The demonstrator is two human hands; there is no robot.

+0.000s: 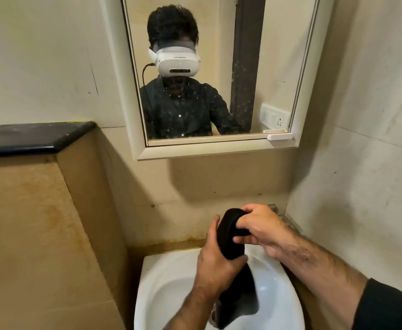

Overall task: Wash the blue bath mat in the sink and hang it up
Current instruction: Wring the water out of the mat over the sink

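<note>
The bath mat point(230, 236), dark and rolled into a thick bundle, was held above the white sink point(171, 282), its lower end hanging down into the basin. It was gripped around the middle by the left hand point(215, 263), fingers curled behind it and thumb across the front. Its upper end was clasped by the right hand point(259, 227), fingers wrapped over the fold. Above the sink, a framed mirror point(209, 75) was mounted on the beige tiled wall, and a black ledge point(28, 136) was seen at left.
</note>
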